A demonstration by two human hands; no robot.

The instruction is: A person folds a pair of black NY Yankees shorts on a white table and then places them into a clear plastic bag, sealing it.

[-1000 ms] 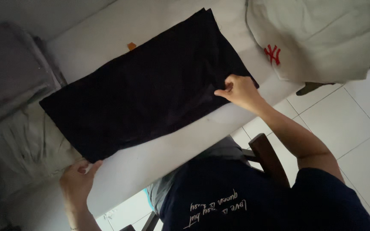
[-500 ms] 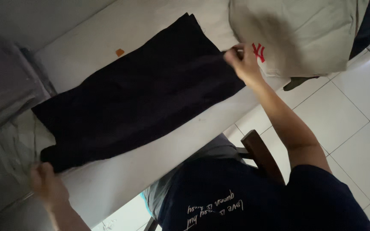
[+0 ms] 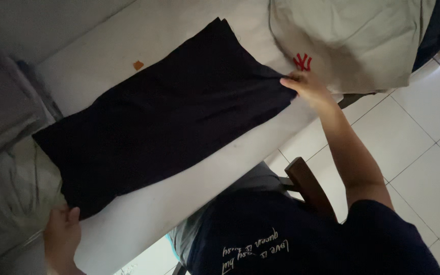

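Observation:
A dark navy cloth [image 3: 164, 122] lies folded flat and stretched long across a white table [image 3: 179, 203]. My right hand [image 3: 306, 87] pinches the cloth's near right corner, close to a beige garment. My left hand [image 3: 62, 231] grips the near left corner at the table's edge. Both arms are spread wide, and the cloth is taut between them.
A beige garment [image 3: 352, 40] with a red emblem lies at the table's right end. Grey cloth [image 3: 6, 112] is piled at the left. A small orange scrap [image 3: 138, 64] sits beyond the dark cloth. A wooden chair [image 3: 306, 183] and white floor tiles [image 3: 413, 142] are below.
My hands have moved farther apart along the cloth's near edge. The right hand went toward the beige garment, the left hand went left, and the cloth now lies longer and flatter.

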